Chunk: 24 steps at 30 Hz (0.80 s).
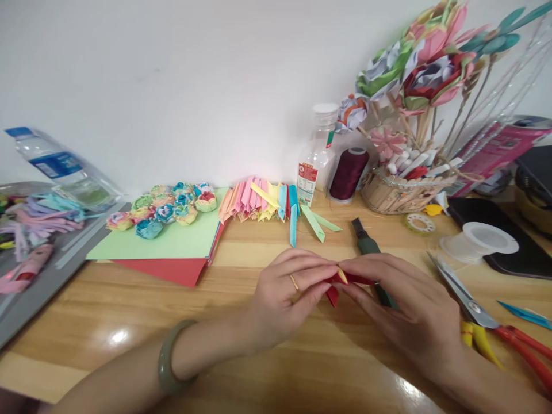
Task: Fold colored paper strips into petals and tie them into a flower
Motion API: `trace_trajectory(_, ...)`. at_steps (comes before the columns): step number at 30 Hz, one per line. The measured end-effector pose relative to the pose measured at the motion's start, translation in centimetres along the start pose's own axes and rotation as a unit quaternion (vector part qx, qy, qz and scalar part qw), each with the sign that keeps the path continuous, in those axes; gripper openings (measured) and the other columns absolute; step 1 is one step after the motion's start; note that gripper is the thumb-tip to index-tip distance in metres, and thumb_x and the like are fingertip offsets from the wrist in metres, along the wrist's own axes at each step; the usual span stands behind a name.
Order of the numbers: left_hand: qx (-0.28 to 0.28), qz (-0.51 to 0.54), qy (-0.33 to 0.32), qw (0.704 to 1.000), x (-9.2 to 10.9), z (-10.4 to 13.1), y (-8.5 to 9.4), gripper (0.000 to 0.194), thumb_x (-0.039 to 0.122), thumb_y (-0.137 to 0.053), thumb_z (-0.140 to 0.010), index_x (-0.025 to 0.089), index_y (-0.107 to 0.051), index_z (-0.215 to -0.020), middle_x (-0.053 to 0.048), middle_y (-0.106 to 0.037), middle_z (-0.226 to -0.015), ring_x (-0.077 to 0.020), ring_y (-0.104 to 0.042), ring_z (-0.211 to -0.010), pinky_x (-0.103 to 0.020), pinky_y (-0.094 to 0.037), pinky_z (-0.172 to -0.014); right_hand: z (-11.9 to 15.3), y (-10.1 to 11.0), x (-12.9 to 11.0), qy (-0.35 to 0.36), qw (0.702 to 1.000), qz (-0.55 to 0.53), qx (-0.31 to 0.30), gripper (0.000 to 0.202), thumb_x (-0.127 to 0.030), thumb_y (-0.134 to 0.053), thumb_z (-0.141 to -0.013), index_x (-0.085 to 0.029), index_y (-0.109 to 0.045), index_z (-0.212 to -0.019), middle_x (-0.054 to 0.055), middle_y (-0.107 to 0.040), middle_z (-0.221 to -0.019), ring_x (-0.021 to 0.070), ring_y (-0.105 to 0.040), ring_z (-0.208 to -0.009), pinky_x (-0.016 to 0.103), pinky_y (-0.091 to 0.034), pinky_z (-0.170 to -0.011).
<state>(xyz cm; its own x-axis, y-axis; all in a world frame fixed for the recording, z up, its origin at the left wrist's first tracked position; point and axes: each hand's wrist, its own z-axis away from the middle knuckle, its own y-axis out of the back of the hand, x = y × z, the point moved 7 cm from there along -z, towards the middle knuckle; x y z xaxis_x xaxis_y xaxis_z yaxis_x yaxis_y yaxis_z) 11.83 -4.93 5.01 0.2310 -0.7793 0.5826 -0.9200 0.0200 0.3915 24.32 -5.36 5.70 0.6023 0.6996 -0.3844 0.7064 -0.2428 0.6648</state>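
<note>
A small folded red paper strip (pixel 332 295) with a pale yellow piece showing at its top is pinched between both hands above the wooden table. My left hand (pixel 287 287), with a ring and a green bangle at the wrist, closes its fingertips on the strip's left side. On the right side my right hand (pixel 401 305) grips it between thumb and fingers, which cover much of the paper. Behind the right hand lies a dark green marker-like tool (pixel 367 244), partly hidden. Folded paper strips (pixel 254 201) in pink, yellow and blue stand in a row beyond.
Paper flowers (pixel 165 213) rest on green sheets (pixel 172 247) at left. Scissors (pixel 468 299) lie right of my right hand. Against the wall stand a clear bottle (pixel 317 161), a maroon thread spool (pixel 349 175) and a basket (pixel 394 192). A water bottle (pixel 56 164) leans far left.
</note>
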Motion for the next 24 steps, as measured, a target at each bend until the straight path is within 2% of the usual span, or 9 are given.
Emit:
trace_trajectory(5,0.001,-0.03,-0.046,0.999,0.29,0.24,-0.02,0.032,0.005,-0.053,-0.075,0.015,-0.058,-0.105,-0.011,-0.068,-0.094,-0.0162,-0.059,-0.091,-0.035,-0.052,-0.078,-0.01,0.17,-0.16,0.016,1.0,0.021,0.013,0.025,-0.013,-0.06,-0.075,-0.026,-0.054,-0.096,0.003,-0.068,-0.081,0.0185,-0.063,-0.072,0.034,-0.05,-0.062)
trace_trajectory(13,-0.015,-0.076,-0.08,0.994,0.56,0.56,0.01,0.033,0.005,-0.048,-0.077,0.013,-0.056,-0.108,-0.012,-0.067,-0.097,-0.0174,-0.058,-0.099,-0.036,-0.052,-0.081,0.46,0.03,0.19,0.027,0.998,0.054,0.013,0.027,-0.013,-0.062,-0.073,-0.027,-0.054,-0.095,0.004,-0.069,-0.091,0.0215,-0.064,-0.082,0.038,-0.05,-0.069)
trace_trajectory(24,-0.03,-0.09,-0.118,0.988,0.99,0.75,0.24,0.031,0.002,-0.048,-0.073,0.01,-0.057,-0.102,-0.014,-0.065,-0.095,-0.0192,-0.058,-0.098,-0.035,-0.052,-0.082,0.31,0.33,0.08,0.033,0.999,0.034,0.014,0.022,-0.012,-0.062,-0.073,-0.026,-0.055,-0.089,0.002,-0.07,-0.085,0.0197,-0.064,-0.078,0.035,-0.05,-0.066)
